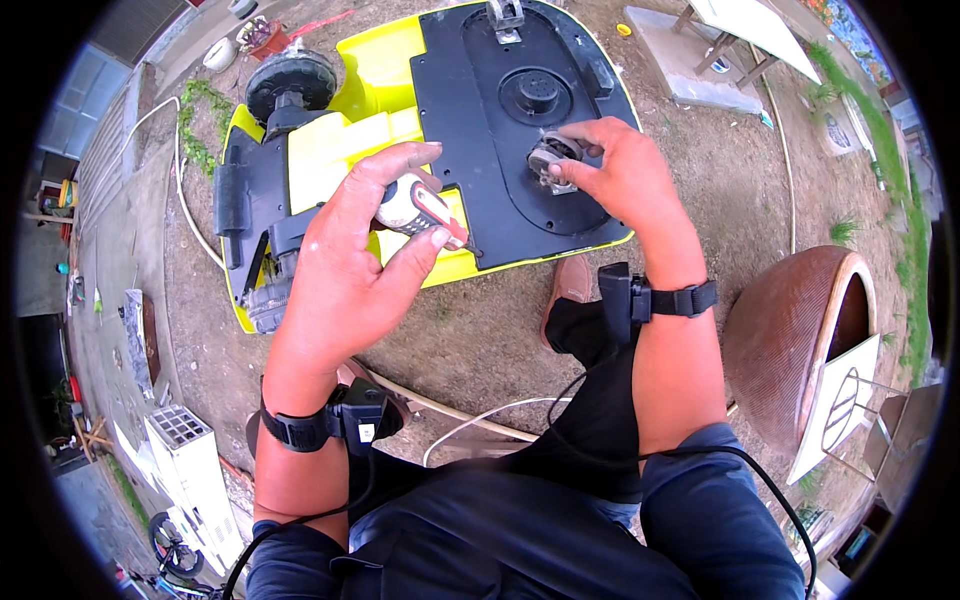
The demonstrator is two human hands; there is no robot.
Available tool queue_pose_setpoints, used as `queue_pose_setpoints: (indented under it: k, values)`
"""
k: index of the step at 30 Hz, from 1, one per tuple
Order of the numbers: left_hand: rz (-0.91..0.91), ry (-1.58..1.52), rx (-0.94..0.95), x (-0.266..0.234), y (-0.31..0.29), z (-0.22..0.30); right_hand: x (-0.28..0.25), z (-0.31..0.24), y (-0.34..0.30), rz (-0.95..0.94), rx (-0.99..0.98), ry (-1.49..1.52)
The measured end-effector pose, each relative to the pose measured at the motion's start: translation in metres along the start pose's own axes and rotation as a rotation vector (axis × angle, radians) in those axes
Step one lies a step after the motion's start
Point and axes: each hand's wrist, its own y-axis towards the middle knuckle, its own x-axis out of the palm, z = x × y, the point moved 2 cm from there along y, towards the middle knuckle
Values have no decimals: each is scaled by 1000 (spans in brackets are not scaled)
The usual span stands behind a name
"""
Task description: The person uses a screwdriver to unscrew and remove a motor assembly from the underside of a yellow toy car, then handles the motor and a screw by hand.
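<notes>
In front of me a bright yellow wheeled machine point(380, 60) lies with its black underside point(455, 130) facing up. My right hand point(620, 170) pinches a small grey caster wheel point(548, 158) between thumb and fingers, on the right part of that underside. My left hand point(345, 240) is curled round a rounded white, black and red hand tool point(410, 205), over the yellow recess near the plate's edge. The tool's exact kind is unclear; its red end points toward the plate's near corner. A second caster point(507, 18) stands at the far edge.
Large black wheels point(290, 82) stick up at the machine's left end. To the right are a brown clay pot point(790, 340) and a white board point(838, 405). A pale hose point(500, 430) crosses the dirt near my feet. A concrete slab point(690, 75) lies at the far right.
</notes>
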Motion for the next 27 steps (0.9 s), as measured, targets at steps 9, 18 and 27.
queue_pose_setpoints:
  k: [9,18,27]
  values:
    - [9,-5,6,-1,0,-2,-4,8,0,2,240,73]
    - [3,-11,1,-1,1,-3,0,12,7,-184,163,0]
    - [-2,-40,-5,1,1,-4,8,-3,4,-98,139,16]
